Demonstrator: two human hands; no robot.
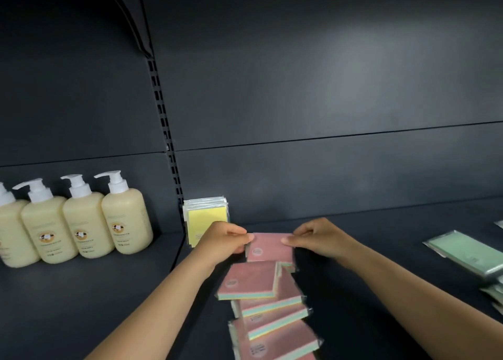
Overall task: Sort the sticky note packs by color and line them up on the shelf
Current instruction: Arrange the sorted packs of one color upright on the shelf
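Four bottles point(81, 223), labels unreadable.

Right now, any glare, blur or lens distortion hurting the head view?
Head view: soft glare patch on the shelf back panel; wide-angle bend on the slotted upright; dim overall; pink packs near the bottom edge look motion-smeared, label print unreadable; the pink pack held by both hands is soft too.

shop aisle: dark slotted gondola shelving point(168, 131), row of identical pump bottles point(81, 218), wrapped sticky-note packs point(268, 300)
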